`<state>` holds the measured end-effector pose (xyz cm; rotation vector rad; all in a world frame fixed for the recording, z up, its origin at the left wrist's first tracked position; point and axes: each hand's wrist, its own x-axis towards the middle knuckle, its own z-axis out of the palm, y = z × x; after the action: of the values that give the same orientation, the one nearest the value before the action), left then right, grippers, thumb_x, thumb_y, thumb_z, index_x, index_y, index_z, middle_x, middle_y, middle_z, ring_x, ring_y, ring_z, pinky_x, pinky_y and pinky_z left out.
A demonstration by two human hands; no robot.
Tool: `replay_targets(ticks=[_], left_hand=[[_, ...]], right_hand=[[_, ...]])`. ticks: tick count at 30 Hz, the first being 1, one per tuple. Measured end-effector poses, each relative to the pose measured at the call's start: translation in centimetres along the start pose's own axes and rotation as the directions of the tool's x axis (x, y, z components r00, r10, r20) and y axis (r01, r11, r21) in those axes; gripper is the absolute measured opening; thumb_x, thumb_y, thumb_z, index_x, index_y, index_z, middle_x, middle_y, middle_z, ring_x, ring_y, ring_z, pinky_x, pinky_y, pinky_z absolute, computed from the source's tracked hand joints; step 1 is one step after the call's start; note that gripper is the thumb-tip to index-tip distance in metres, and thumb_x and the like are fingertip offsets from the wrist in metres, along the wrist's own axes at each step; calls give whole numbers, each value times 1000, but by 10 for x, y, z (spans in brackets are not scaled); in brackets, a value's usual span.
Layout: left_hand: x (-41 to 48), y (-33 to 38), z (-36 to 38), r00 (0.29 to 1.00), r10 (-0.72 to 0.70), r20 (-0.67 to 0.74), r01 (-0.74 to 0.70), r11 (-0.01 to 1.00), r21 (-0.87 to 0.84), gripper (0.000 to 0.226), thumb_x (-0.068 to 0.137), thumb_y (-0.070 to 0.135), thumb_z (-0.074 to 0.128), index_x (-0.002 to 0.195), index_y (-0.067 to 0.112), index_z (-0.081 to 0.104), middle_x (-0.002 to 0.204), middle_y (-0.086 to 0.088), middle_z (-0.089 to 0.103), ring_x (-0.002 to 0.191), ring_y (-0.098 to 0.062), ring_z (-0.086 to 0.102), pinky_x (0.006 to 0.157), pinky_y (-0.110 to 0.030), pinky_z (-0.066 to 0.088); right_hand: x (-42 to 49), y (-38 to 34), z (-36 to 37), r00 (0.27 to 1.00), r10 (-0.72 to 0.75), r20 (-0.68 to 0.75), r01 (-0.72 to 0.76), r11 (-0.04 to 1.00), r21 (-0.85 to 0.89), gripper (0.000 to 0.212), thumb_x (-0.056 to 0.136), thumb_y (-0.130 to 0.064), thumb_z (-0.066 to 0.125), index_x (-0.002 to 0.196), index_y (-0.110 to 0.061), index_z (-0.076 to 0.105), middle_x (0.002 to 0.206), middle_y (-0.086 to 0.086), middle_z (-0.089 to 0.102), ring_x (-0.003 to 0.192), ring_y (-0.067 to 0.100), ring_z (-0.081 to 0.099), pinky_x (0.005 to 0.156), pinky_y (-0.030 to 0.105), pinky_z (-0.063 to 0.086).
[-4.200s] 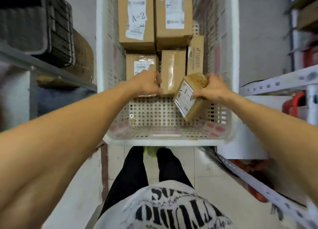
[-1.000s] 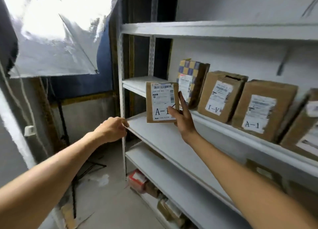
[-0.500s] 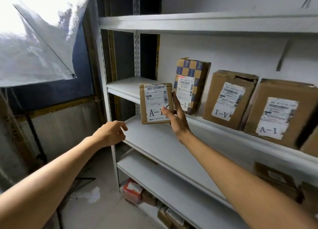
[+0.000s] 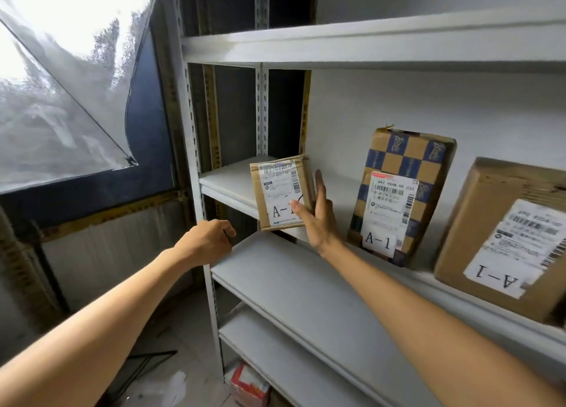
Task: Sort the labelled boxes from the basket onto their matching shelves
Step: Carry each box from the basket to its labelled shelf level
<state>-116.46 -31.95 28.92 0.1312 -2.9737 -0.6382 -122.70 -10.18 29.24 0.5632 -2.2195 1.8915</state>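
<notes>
My right hand (image 4: 318, 215) holds a small brown box (image 4: 278, 192) with a white label marked A-1, upright at the front edge of the white shelf (image 4: 226, 180). The thumb lies on the label and the fingers run up the box's right side. To its right on that shelf stand a checkered blue-and-tan box (image 4: 404, 174) labelled A-1 and a larger brown box (image 4: 502, 238) with an upside-down A-1 label. My left hand (image 4: 205, 244) is loosely curled, holds nothing, and rests at the front corner of the lower shelf (image 4: 294, 287).
A white upright post (image 4: 196, 174) stands at the rack's left end, with another shelf (image 4: 337, 48) above. A red-and-white packet (image 4: 249, 386) lies on the floor under the rack. A plastic sheet (image 4: 61, 85) hangs at the left.
I turned from the basket to the rack with the small A-1 box. In the last second the box moved closer to the A-1 shelf's left end, and my view came nearer.
</notes>
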Motion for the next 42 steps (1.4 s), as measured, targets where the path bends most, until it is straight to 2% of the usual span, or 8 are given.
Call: replay_targets(ticks=[9, 13, 16, 19, 24, 34, 38, 42], left_hand=[[79, -19, 5, 989, 138, 47, -138, 990, 5, 35, 89, 7, 54, 120, 21, 63, 116, -2, 66, 96, -20, 65, 87, -34, 55], [102, -25, 6, 974, 224, 41, -225, 974, 13, 29, 89, 9, 53, 110, 24, 65, 110, -3, 67, 93, -20, 65, 83, -38, 56], [112, -26, 7, 962, 264, 63, -264, 964, -16, 28, 88, 10, 58, 112, 23, 64, 108, -6, 69, 92, -20, 66, 85, -38, 56], [116, -29, 9, 953, 288, 89, -283, 957, -65, 31, 87, 8, 62, 117, 18, 62, 110, -6, 69, 96, -19, 67, 87, -33, 55], [120, -43, 12, 949, 299, 100, -293, 954, -70, 32, 86, 6, 63, 117, 15, 64, 112, -8, 68, 98, -22, 65, 89, -36, 54], [94, -36, 25, 971, 212, 109, -206, 976, -69, 34, 85, 8, 60, 117, 18, 65, 114, -5, 67, 99, -22, 64, 88, -33, 52], [66, -14, 11, 980, 195, 50, -194, 981, -21, 34, 84, 8, 60, 116, 19, 65, 108, -4, 68, 95, -22, 65, 86, -37, 54], [34, 8, -1, 991, 131, -22, -131, 991, 19, 32, 87, 7, 58, 118, 17, 63, 107, -5, 68, 94, -22, 65, 84, -38, 56]], right_hand=[[42, 25, -5, 982, 127, -139, -178, 867, -465, 126, 49, -50, 85, 148, -25, 12, 142, 7, 38, 133, 27, 38, 107, 49, 41], [47, -1, -6, 983, -2, -186, -116, 773, -624, 141, 58, -40, 90, 152, -14, -12, 150, 13, 14, 138, 27, 16, 112, 40, 25], [57, -32, 0, 963, -259, -76, 102, 610, -786, 125, 65, -39, 86, 154, -17, 1, 156, 13, 12, 142, 28, 13, 106, 33, 26], [72, -55, 10, 980, -137, 147, 186, 350, -918, 92, 78, -30, 78, 152, -22, 23, 158, 5, 24, 144, 25, 21, 113, 41, 31], [78, -53, 8, 984, -101, 144, 160, 176, -971, 67, 81, -17, 74, 140, -16, 41, 140, 10, 49, 129, 31, 44, 103, 41, 39], [60, -65, -27, 988, -47, 150, 156, 149, -977, 65, 73, -16, 74, 129, -20, 41, 129, 9, 48, 115, 31, 48, 93, 44, 45], [44, -68, -26, 930, -240, 280, 322, 159, -933, 58, 79, -18, 67, 132, -9, 46, 129, 10, 49, 119, 26, 43, 94, 28, 37], [23, -65, -15, 875, -269, 402, 471, 284, -835, 51, 77, -17, 67, 125, -6, 53, 120, 12, 53, 112, 28, 47, 92, 39, 46]])
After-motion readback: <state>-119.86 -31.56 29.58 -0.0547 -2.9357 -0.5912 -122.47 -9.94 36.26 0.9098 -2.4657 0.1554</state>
